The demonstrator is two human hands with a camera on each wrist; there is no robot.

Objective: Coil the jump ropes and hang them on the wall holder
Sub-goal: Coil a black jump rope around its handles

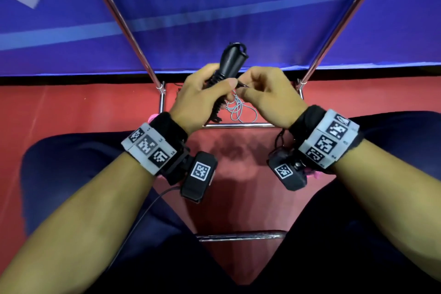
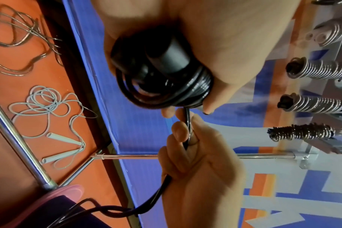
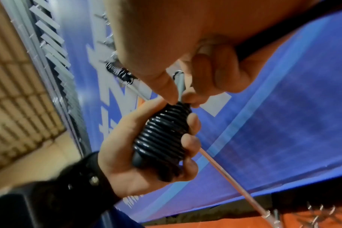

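- We grip the black jump rope [image 3: 162, 138] in our left hand [image 1: 198, 100]. The fingers and thumb are curled round it, over cord wound in tight turns about the handles.
- One handle end [image 1: 230, 62] stands out above the left thumb.
- Our right hand [image 1: 269, 100] pinches the free cord [image 2: 187, 123] between thumb and forefinger, just beside the left fingertips, where the cord leaves the last turn.
- The other right fingers are curled in toward the palm, over the cord, which passes through the hand and trails out below the little finger.
- Beneath the fingers of both hands, well apart from them, a grey jump rope [image 2: 49, 108] lies loose on the red floor [image 1: 71, 114], beside a bar of the metal frame [image 2: 20, 146].
- Farther out from the fingers, a tangle of thin wire rope [image 2: 16, 38] lies on the same floor.
- Beyond the left fingertips, coiled ropes [image 2: 318, 69] hang in a row against the blue banner [image 1: 214, 7].
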